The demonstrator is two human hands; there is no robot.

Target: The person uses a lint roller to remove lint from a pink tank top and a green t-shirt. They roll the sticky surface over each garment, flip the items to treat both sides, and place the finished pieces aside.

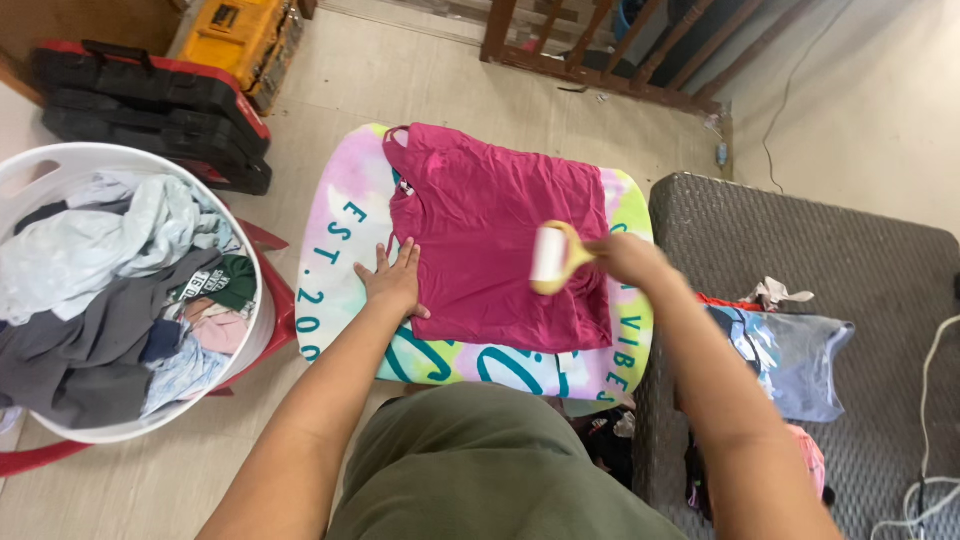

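Note:
A magenta shirt (490, 230) lies spread flat on a small table covered with a pastel tie-dye towel (345, 215). My left hand (392, 280) rests flat, fingers apart, on the shirt's left edge. My right hand (622, 257) grips the yellow handle of a lint roller (552, 258). Its white roll sits on the right half of the shirt and looks blurred by motion.
A white laundry basket (255, 330) full of mixed clothes sits on a red stool at the left. Black and red tool cases (150, 105) and a yellow case (240, 35) lie behind it. A grey woven seat (800, 230) at the right holds folded clothes (795, 355).

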